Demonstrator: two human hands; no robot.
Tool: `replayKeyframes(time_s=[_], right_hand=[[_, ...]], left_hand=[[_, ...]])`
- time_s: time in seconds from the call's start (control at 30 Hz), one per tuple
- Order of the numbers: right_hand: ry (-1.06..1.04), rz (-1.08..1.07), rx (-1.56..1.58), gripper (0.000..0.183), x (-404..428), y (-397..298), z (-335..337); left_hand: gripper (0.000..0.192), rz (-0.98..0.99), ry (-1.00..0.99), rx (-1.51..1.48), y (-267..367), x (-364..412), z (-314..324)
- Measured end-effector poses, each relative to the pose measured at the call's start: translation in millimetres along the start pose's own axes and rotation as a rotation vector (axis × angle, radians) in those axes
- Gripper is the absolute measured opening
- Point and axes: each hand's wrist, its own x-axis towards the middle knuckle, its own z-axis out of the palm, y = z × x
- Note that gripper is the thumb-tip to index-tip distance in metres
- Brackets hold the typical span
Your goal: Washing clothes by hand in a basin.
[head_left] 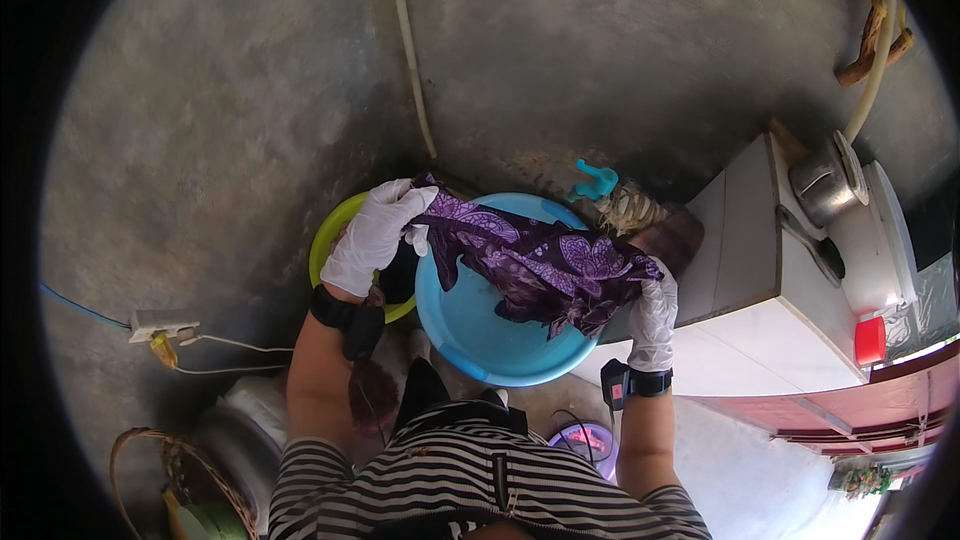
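A dark purple cloth (525, 255) with a lighter floral print stretches between my two gloved hands. My left hand (380, 229), in a thin white glove, grips its upper left end. The other end is pinched in my right hand (654, 313), gloved the same way. Beneath the hanging cloth stands a light blue plastic basin (465, 330), its inside bluish and partly covered by the fabric. To its left a yellow-green basin (322, 251) holds dark items, partly hidden behind my left hand and forearm.
A turquoise tap (598, 180) rises behind the blue basin. On the right, a white-tiled counter (739, 240) carries a metal pot (825, 178) and a brush (810, 244). A power strip (161, 325) with cords is at the left wall. Near my feet is a purple container (609, 457); a wicker basket (180, 457) stands lower left.
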Motion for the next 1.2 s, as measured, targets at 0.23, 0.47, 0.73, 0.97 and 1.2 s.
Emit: replayKeyframes(time_s=[0.23,0.47,0.73,0.97,1.2], right_hand=[[0.056,-0.026,-0.095,0.044,18,-5,6],[0.142,0.232,-1.028,0.043,33,128,-75],[-0.325,0.650,-1.062,0.044,-38,205,-29],[-0.629,0.597,-1.450,0.069,-44,273,-13],[-0.854,0.904,-1.570,0.036,-37,287,-23]], left_hand=[[0.014,0.063,-0.085,0.011,-5,-3,4],[0.055,-0.413,-0.284,0.423,-139,65,8],[0.046,-0.456,-0.526,0.848,-261,58,-36],[0.082,-0.504,-0.858,1.510,-319,73,-12],[0.053,-0.599,-1.171,1.650,-347,67,3]])
